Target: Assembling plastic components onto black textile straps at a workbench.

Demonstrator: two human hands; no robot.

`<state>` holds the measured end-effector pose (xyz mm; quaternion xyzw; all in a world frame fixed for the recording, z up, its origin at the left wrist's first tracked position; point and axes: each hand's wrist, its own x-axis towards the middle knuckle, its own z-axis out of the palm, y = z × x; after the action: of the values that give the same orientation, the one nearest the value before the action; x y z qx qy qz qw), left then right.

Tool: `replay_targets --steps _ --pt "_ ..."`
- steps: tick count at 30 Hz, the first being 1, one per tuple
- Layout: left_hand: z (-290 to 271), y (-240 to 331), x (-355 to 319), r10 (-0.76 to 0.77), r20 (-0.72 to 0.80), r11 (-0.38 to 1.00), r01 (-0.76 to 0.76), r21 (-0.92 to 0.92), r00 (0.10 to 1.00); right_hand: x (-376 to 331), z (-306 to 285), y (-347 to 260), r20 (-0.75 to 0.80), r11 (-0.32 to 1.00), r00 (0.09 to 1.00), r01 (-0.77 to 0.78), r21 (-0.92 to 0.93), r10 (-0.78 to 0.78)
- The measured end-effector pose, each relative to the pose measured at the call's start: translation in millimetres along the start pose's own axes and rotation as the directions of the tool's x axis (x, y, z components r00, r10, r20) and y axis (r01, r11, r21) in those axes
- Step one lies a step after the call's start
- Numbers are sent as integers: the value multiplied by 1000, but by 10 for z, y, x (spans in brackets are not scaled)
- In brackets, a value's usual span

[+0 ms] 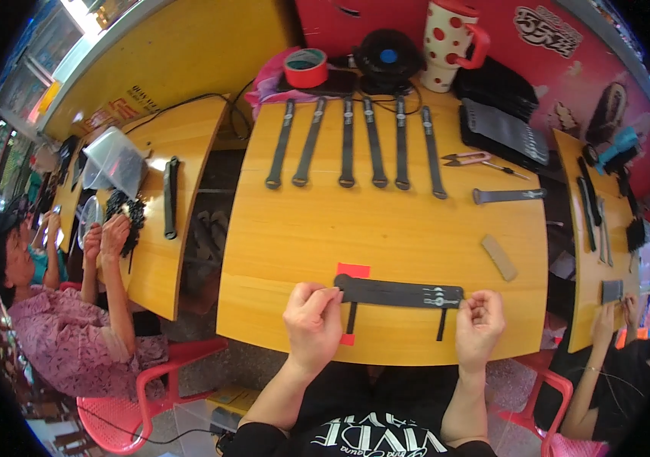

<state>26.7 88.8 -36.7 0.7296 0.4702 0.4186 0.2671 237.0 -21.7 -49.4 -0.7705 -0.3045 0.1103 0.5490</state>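
Observation:
A few dark grey straps (390, 292), lying closely overlapped with pale print at their right end, stretch between my two hands just above the table's near edge. My left hand (315, 320) pinches their rounded left end with thumb and fingers. At the printed right end, my right hand (481, 324) is closed, fingertips pressed together on the strap edge. Red tape (355, 270) shows behind the left end, and a smaller red piece (348, 340) lies in front. Two thin black strips (441, 324) extend below the straps toward me.
Several similar straps (347, 145) lie in a row across the wooden table (302, 236). To the right are pink thread snips (468, 158), a single strap (509, 196) and a tan block (498, 257). A tape roll (306, 68) and spotted tumbler (449, 46) stand behind. People work at both side tables.

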Motion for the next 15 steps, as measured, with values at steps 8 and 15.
replay_targets --steps 8,15 --pt "3 42 6 42 4 998 -42 48 999 27 12 -2 -14 994 994 109 -20 -110" --pt "-204 195 -89 250 114 935 -270 229 962 -8 -13 31 -14 932 943 327 -152 -333"
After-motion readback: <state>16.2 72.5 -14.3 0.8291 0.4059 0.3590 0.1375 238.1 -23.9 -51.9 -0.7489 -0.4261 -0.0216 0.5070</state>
